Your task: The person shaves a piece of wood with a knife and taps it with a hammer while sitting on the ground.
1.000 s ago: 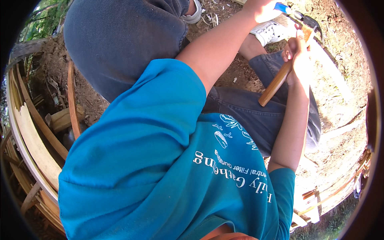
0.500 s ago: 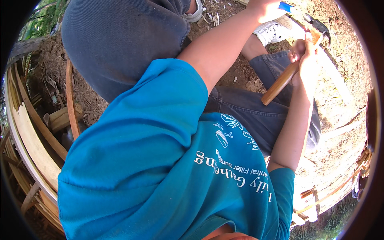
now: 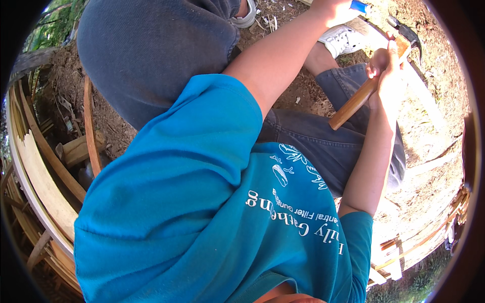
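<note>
Nearest to us is the blue T-shirt (image 3: 172, 187) with white print, and past it the dark trousers (image 3: 156, 55), one knee raised on the left and the other leg folded across. Our right hand (image 3: 390, 85) is closed around the wooden handle of a claw hammer (image 3: 352, 104), high up near its dark head, with the butt slanting down over the folded leg. Our left hand (image 3: 336, 12), partly cut off at the top, is curled around a blue handle (image 3: 359, 7); we cannot tell what tool it belongs to. Beyond lies the earth ground (image 3: 298, 98), where a white shoe (image 3: 342, 40) sits just below the left hand and pale shavings (image 3: 272, 23) lie scattered. Along the ground's left edge we see long wood strips (image 3: 45, 177) piled together, and at its far left corner, green foliage (image 3: 58, 25).
</note>
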`<state>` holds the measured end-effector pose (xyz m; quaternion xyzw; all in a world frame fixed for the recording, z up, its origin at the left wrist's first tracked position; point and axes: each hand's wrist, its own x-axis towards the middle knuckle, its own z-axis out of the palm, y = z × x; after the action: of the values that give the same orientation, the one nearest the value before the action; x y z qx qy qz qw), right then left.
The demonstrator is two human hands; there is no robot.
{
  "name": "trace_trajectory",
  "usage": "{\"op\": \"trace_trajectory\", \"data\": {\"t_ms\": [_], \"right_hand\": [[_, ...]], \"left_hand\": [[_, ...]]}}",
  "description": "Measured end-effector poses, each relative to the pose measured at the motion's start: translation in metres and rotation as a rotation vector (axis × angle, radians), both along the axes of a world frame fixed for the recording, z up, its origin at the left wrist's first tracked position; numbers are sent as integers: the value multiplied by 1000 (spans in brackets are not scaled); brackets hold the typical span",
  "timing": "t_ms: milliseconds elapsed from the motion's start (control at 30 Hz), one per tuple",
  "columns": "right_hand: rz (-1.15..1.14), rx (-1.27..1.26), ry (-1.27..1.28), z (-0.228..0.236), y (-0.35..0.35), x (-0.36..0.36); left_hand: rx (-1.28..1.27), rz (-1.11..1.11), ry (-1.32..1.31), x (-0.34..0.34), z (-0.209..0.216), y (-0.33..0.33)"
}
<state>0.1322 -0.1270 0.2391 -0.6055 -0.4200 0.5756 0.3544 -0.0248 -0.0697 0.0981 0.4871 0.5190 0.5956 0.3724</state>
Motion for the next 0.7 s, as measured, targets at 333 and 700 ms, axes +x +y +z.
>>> {"op": "trace_trajectory", "data": {"t_ms": [333,700], "right_hand": [[13,-82,35,-11,-12,-22],[-45,-109,15,-15,-10,-25]], "left_hand": [[96,56,242,-2,-7,1],[465,159,272,1,-25,7]]}}
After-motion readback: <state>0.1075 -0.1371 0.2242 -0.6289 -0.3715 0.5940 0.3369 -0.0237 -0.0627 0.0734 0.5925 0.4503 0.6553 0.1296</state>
